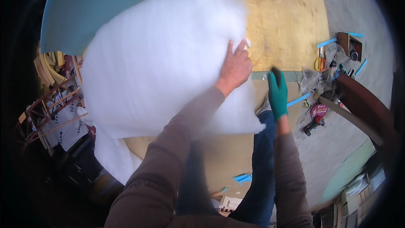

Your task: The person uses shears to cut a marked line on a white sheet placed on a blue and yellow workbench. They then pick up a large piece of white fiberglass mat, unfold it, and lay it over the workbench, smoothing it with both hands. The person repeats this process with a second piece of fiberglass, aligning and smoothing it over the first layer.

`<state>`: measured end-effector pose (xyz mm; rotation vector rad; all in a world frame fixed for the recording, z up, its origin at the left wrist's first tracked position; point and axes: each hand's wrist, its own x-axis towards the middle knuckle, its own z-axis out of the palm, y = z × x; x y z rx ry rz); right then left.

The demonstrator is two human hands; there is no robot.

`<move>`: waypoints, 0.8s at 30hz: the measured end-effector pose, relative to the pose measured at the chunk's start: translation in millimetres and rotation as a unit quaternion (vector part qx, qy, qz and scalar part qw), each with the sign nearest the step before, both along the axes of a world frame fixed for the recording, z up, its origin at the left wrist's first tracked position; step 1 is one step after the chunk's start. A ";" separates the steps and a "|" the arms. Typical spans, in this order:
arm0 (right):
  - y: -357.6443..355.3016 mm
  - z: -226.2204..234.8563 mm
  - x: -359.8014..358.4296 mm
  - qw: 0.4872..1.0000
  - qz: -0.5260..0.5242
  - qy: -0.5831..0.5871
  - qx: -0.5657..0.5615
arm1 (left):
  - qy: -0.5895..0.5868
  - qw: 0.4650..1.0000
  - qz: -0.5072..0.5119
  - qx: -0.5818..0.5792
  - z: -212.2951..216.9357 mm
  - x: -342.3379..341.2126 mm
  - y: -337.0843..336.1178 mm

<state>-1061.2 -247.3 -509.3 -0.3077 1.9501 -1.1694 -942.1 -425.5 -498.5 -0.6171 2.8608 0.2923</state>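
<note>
A large sheet of white fluffy batting (168, 63) covers a wooden board (287, 21) in part, with its torn right edge ending on the board. My bare left hand (237, 66) lies on the batting close to that edge, its fingers stretched out and apart. By the fingertips a small white tuft sticks out past the edge. My right hand (277, 95), in a green glove with dark fingertips, is just below the board's near edge, apart from the batting. Its fingers are blurred, and whether they hold anything is unclear. A lower corner of the batting hangs beside my leg.
A blue-grey sheet (93, 12) rises behind the batting. On the floor to the right lie yellow-handled scissors (319, 63), a wooden box (344, 42), crumpled clear plastic (312, 80), blue strips (298, 100) and a dark curved beam (358, 101). Wood pieces (50, 69) are piled at left.
</note>
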 end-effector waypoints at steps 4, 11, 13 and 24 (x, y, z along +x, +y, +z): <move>-162.1 -31.2 -21.9 0.998 0.042 -0.036 -0.027 | 0.115 0.989 0.045 0.086 -5.2 3.9 -4.4; -241.3 -38.5 -41.0 0.998 0.006 0.067 -0.006 | 0.281 0.912 0.131 0.268 30.1 26.6 -49.5; -234.9 -45.4 -50.1 0.999 -0.015 -0.013 -0.050 | 0.288 0.938 0.174 0.088 31.0 24.5 -68.1; -227.9 -28.0 -88.1 0.979 -0.161 0.081 -0.091 | 0.108 0.973 0.185 -0.083 -17.8 -21.7 -72.8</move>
